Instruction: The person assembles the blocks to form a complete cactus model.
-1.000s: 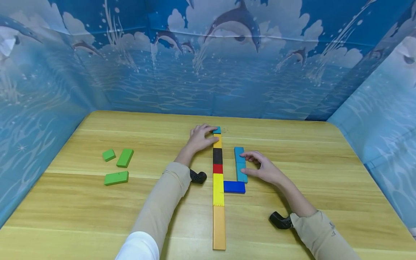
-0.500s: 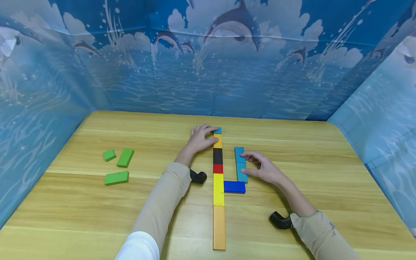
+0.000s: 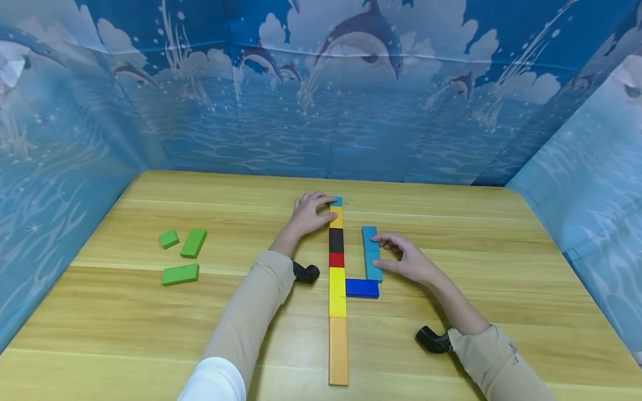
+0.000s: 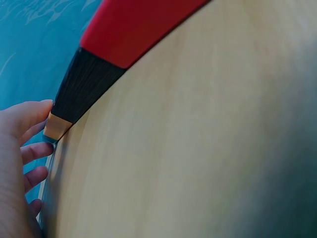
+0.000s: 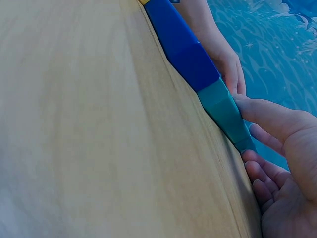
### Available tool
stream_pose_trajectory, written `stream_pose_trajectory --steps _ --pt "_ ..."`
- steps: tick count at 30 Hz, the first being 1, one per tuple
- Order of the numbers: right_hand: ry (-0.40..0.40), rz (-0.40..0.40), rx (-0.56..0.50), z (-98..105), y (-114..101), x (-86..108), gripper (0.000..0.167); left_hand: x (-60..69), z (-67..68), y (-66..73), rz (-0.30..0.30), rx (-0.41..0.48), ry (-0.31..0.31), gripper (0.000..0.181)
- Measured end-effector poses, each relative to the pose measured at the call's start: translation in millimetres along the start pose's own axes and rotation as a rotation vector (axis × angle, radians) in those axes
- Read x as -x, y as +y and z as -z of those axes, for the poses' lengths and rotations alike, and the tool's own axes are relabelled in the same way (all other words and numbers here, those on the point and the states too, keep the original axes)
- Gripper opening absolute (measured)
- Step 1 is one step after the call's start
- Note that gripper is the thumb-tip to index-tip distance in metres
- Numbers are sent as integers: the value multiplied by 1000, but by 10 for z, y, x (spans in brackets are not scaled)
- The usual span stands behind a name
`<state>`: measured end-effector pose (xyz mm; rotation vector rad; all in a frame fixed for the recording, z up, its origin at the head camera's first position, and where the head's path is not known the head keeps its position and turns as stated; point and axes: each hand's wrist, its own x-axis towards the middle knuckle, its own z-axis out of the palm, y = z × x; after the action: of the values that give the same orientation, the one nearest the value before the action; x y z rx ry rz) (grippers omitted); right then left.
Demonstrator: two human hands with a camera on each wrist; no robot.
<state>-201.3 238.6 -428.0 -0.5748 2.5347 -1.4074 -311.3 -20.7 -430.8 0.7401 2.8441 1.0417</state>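
A straight column of blocks lies flat up the table. From the far end it runs teal (image 3: 336, 201), orange (image 3: 336, 221), black (image 3: 336, 240), red (image 3: 336, 260), yellow (image 3: 337, 292) and a long tan block (image 3: 338, 351). My left hand (image 3: 307, 214) lies at the far end, index finger on the teal block and thumb touching the orange one. A dark blue block (image 3: 362, 288) juts right from the yellow one. Beyond it stand two light blue blocks end to end, upper (image 3: 368, 236) and lower (image 3: 373, 270). My right hand (image 3: 408, 260) touches their right side with thumb and index finger.
Three green blocks lie apart on the left: a small one (image 3: 169, 239), an upright-lying one (image 3: 193, 243) and a crosswise one (image 3: 180, 274). Black curved wrist devices (image 3: 306, 273) sit by both sleeves. A dolphin-printed curtain (image 3: 281, 139) encloses the table (image 3: 251, 356).
The teal block has shifted very slightly toward the column and to the right under my left index finger. My right hand and the other blocks look unchanged.
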Motion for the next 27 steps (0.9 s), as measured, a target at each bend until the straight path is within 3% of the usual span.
stream_pose_trajectory --steps 14,27 --pt "0 -1 1 -8 4 1 49 -1 -29 -27 -21 17 41 45" --pt "-5 -3 3 -2 -1 8 49 140 127 -29 -55 202 189 47"
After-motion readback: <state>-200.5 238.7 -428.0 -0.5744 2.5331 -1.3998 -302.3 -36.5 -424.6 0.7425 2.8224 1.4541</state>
